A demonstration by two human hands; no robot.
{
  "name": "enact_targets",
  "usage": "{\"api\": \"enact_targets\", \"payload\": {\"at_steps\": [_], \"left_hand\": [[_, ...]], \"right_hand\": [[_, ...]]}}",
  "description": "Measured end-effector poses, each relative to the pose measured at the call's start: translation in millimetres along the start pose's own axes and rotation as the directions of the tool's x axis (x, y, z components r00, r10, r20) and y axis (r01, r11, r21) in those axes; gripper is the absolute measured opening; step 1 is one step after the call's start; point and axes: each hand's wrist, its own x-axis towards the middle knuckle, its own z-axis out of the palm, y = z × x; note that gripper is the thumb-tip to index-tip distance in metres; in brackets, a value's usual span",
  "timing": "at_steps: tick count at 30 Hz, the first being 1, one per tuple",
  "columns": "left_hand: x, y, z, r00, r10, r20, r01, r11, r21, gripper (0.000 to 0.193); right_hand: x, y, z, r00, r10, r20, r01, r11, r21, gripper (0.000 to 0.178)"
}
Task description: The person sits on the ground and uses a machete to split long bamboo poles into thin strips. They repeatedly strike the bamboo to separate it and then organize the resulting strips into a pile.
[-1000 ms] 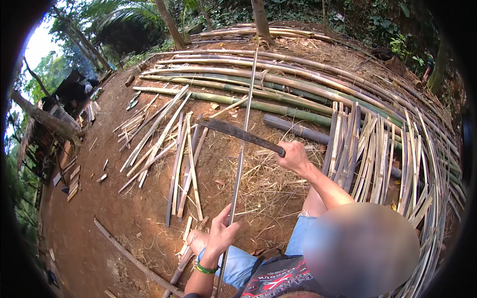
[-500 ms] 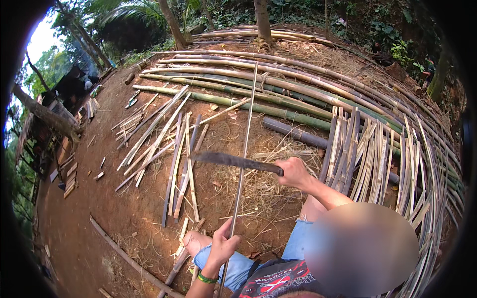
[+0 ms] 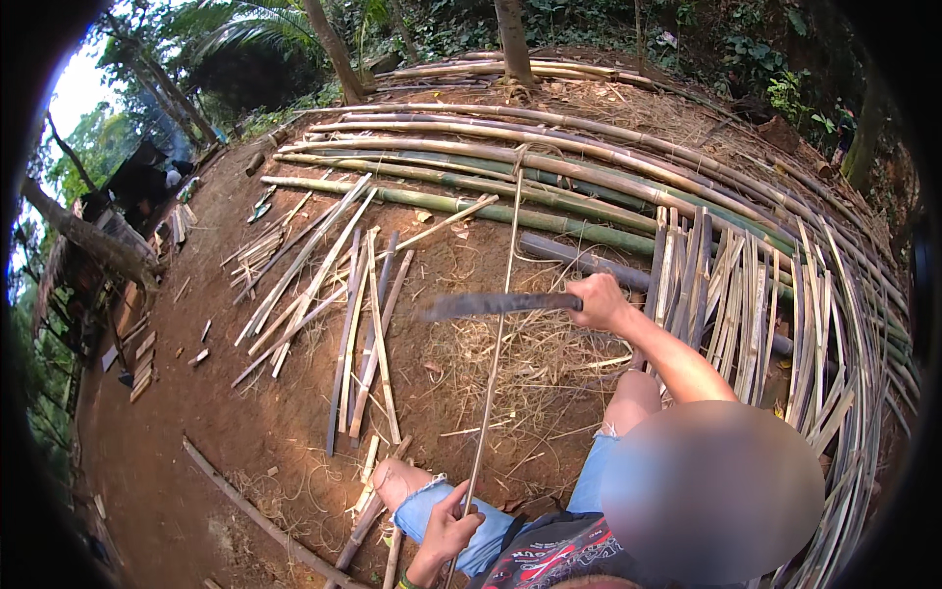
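- Clamped on the machete [image 3: 520, 303] handle: right hand [image 3: 597, 300], forearm [image 3: 677, 359] reaching far and left.
- Left hand [image 3: 450, 528], near, closed round a slim, pale bamboo strip [image 3: 491, 393] that stretches far.
- Machete's dark blade, blurred, points left across the strip.

A tree trunk [image 3: 514, 44] stands before dense green undergrowth [image 3: 589, 37].

One dark shirt [image 3: 549, 550], right of the fingers [image 3: 456, 499] of the left hand [image 3: 447, 533], white lettering [image 3: 559, 565], red print [image 3: 606, 562], words blurred to me
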Motion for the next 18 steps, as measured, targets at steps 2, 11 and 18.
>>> {"api": "enact_targets", "payload": {"at_steps": [2,11,18], "left_hand": [[-4,-8,0,0.997,-0.051,0.058,0.053,0.998,-0.045,0.053],[0,-25,-14,0.995,-0.100,0.024,0.103,0.973,-0.207,0.050],[-32,-66,-15,0.997,-0.036,0.072,0.032,0.998,0.055,0.039]], "right_hand": [[14,80,-19,0.974,0.223,-0.046,-0.228,0.954,-0.194,0.023],[16,-17,13,0.982,0.105,0.158,-0.106,0.994,-0.007,0.017],[28,114,-13,0.806,0.592,-0.018,-0.579,0.780,-0.237,0.026]]}}
